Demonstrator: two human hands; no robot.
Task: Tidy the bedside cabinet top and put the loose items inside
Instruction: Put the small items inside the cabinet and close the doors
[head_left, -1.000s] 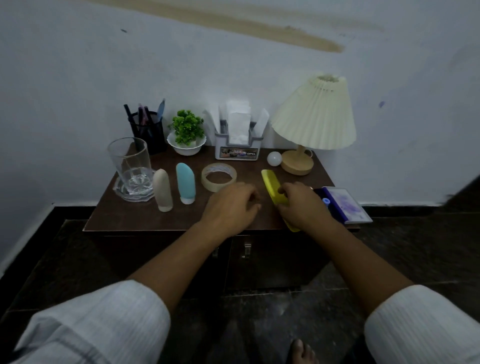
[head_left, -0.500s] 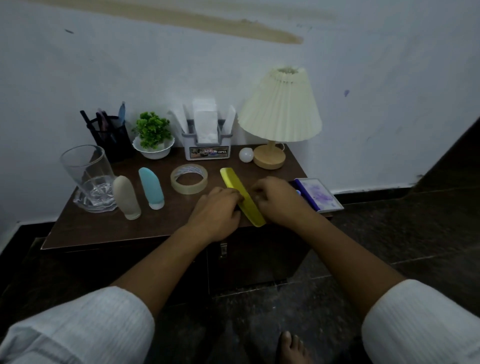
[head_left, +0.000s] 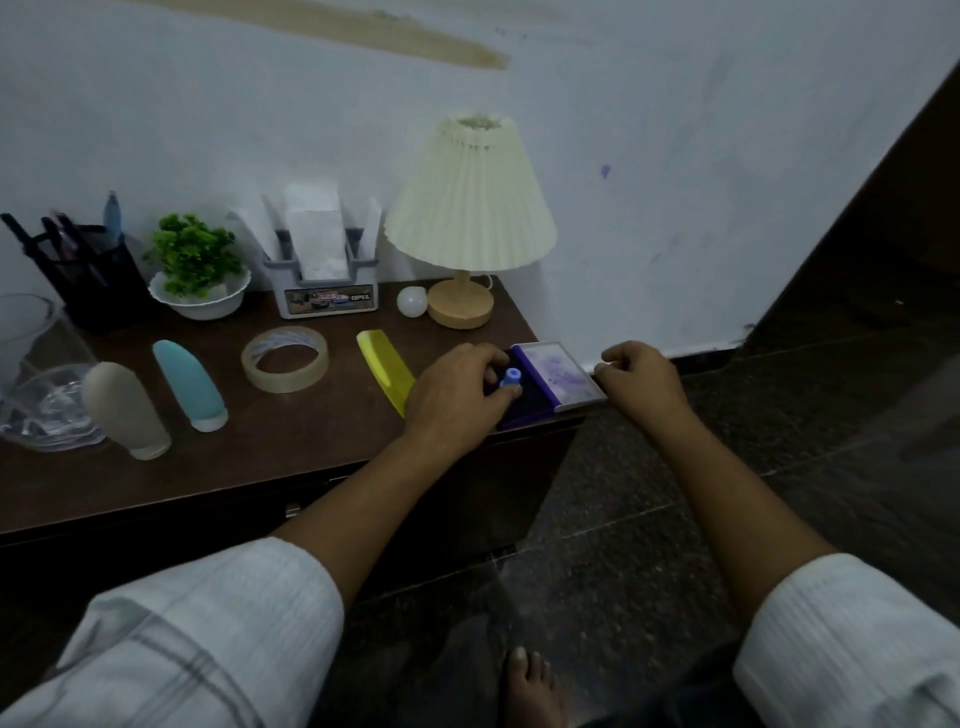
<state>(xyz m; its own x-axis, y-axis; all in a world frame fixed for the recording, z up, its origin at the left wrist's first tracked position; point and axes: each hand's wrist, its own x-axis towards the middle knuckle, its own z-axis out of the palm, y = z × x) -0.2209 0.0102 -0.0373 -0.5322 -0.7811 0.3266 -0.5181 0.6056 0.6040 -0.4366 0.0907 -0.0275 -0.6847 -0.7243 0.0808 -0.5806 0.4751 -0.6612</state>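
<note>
hands have quit the comb for the stamp pad — likely light, stiff, inky — left hand pinching a blue cap, right hand curled at its clean rim, grip unclear.

- Dim, bluish light; the wall is the brightest area.
- The lamp seems unlit.
- The floor and cabinet front fall into deep shadow.
- Wide-angle bending and softness at the edges.
</note>
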